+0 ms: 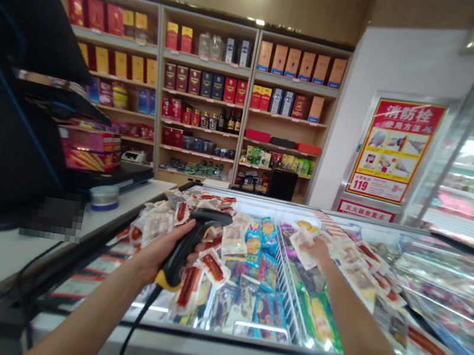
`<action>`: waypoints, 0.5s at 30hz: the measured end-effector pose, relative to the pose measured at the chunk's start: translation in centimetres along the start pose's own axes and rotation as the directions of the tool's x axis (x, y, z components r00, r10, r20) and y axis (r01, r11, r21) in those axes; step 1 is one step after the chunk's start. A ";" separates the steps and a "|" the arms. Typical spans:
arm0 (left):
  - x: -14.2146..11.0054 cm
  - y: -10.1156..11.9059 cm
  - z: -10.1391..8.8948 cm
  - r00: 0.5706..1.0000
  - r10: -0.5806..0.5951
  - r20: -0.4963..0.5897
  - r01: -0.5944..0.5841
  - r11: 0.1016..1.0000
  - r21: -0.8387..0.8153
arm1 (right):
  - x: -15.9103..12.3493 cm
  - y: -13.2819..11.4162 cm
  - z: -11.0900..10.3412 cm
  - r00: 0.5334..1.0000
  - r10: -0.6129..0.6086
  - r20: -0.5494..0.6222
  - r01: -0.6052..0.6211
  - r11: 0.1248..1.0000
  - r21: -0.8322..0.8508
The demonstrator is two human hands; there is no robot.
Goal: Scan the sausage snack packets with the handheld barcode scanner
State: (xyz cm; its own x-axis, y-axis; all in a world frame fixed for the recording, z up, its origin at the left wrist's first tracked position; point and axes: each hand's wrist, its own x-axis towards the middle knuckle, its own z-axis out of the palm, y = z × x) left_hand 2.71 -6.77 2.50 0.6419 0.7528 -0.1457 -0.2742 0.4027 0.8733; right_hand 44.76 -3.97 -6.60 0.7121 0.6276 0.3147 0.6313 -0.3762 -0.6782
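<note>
Stocked shelves point(255, 54) behind freezer point(236, 352), left grip point(162, 250) holding scanner point(183, 256) over sausage packs point(187, 289), right grip point(319, 252) holding white packet point(298, 240), red poster point(397, 149) on wall point(346, 129) at right

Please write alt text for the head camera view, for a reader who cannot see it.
In a shop, a person's left grip holds a black-and-yellow handheld scanner while the right grip touches a pale packet. Below are sausage packs on a glass-topped display chest; behind stand shelves of boxes.
</note>
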 end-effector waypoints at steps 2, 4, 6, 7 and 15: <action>-0.9 0.2 -0.1 0.999 0.014 0.031 -0.013 1.000 -0.026 | -2.0 -2.0 1.1 0.997 -0.045 0.060 0.038 0.992 0.122; -1.8 0.4 0.0 0.999 0.028 0.045 -0.026 0.999 -0.043 | -4.1 -4.4 2.4 0.994 -0.081 0.067 0.057 0.951 0.302; -2.6 0.5 0.3 0.997 0.045 0.060 -0.042 0.998 -0.048 | -6.1 -7.0 3.8 0.994 -0.101 0.043 0.068 0.874 0.481; -3.0 0.6 0.4 0.996 0.050 0.073 -0.046 0.998 -0.050 | -7.0 -8.1 4.4 0.994 -0.104 0.029 0.072 0.834 0.547; -5.0 0.8 1.3 0.976 0.062 0.210 -0.038 0.992 -0.116 | -10.8 -12.4 6.9 0.987 -0.157 0.025 0.100 0.734 0.672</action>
State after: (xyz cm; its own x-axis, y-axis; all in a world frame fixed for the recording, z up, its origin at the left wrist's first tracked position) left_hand 0.24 -10.86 4.53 0.7597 0.6502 0.0100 -0.3799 0.4314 0.8183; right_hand 27.15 -1.36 -6.17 0.5960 0.6959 0.4006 0.3275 0.2448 -0.9126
